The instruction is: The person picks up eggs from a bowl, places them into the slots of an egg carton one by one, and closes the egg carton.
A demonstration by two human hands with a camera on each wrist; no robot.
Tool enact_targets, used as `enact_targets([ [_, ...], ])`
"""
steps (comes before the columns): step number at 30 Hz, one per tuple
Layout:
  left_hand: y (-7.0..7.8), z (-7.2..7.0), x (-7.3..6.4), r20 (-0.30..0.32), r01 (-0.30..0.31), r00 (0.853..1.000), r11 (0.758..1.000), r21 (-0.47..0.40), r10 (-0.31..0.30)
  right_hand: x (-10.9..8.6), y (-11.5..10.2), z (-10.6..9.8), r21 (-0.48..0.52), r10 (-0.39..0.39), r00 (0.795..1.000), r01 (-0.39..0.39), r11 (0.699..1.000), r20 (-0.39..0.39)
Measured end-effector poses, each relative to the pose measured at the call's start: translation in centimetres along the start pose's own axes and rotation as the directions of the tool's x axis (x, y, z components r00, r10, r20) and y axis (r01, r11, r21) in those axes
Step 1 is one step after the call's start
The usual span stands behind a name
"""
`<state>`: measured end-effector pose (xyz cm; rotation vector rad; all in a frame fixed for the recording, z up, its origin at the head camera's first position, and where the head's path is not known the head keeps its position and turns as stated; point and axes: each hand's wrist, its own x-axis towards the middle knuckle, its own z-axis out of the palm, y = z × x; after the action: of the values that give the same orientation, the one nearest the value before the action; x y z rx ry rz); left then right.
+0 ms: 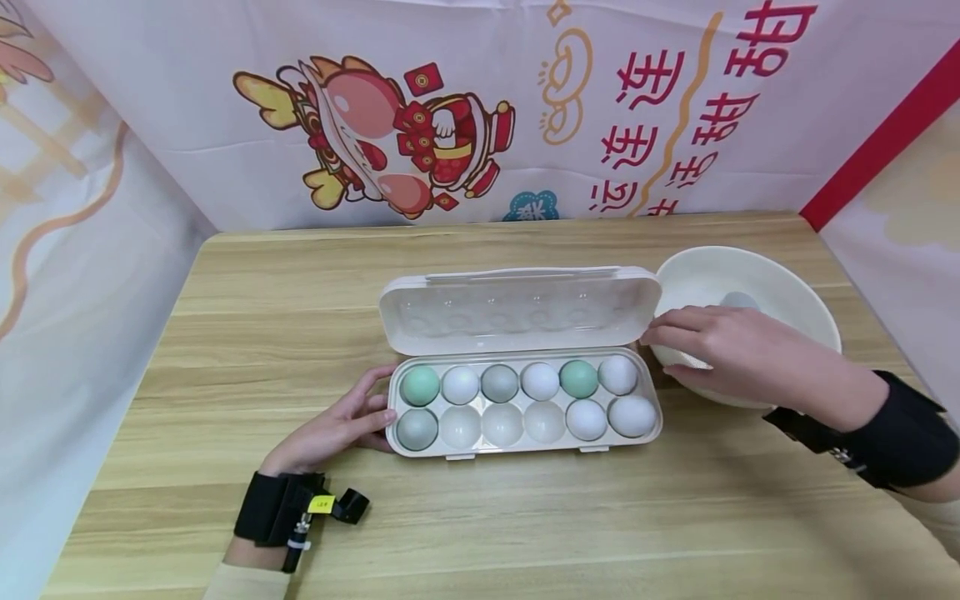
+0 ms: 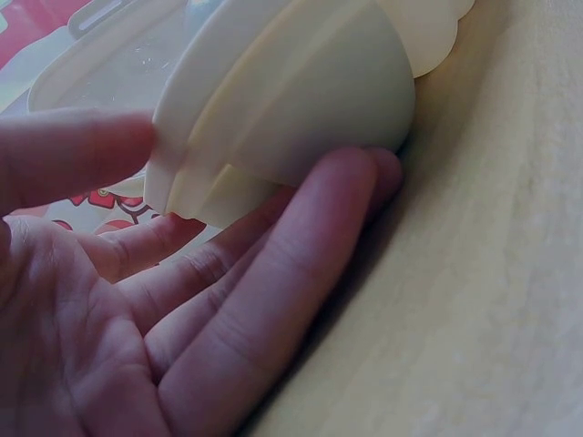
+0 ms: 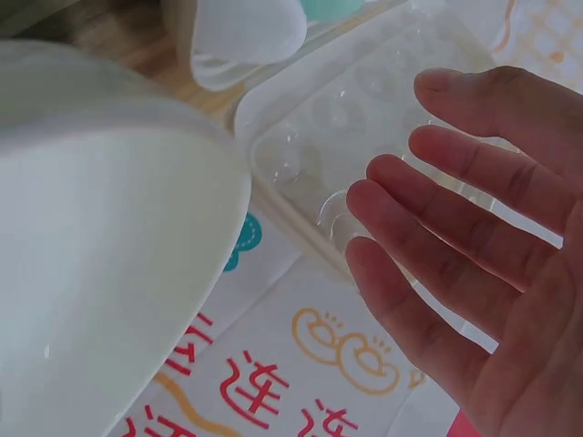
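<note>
Head view is showing the left hand (image 1: 337, 429) resting its straight fingers (image 1: 375, 417) against the egg box's (image 1: 525, 450) left end. The right hand (image 1: 723, 346) is hovering, fingers loosely spread, between the lid (image 1: 517, 308) and the bowl (image 1: 795, 292).

Raised lid (image 1: 517, 310) and bowl (image 1: 780, 287) block behind; table (image 1: 525, 517) front open.

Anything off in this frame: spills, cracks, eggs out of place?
Nothing stands out. The egg carton lies square on the table, lid open, nine eggs seated and three front cups empty. One egg lies in the bowl. No spill or crack is visible.
</note>
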<state>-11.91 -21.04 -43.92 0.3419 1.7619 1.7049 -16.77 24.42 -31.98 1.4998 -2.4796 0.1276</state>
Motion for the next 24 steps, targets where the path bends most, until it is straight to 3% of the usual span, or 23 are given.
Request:
enact_targets([
  [5, 0.0, 0.0, 0.0, 0.000, 0.002, 1.000, 1.000, 0.002, -0.002, -0.5, 1.2, -0.3, 0.006, 0.011, 1.000, -0.011, 1.000, -0.016],
  [14, 0.1, 0.0, 0.0, 0.002, -0.001, 1.000, 1.000, 0.001, 0.001, -1.2, 2.8, -0.8, -0.001, 0.089, 0.996, -0.089, 0.996, 0.021],
  [24, 0.0, 0.0, 0.1, 0.009, -0.007, 1.000, 1.000, -0.004, 0.007, -2.0, 4.7, -0.7, 0.018, 0.269, 0.959, -0.272, 0.962, 0.091],
])
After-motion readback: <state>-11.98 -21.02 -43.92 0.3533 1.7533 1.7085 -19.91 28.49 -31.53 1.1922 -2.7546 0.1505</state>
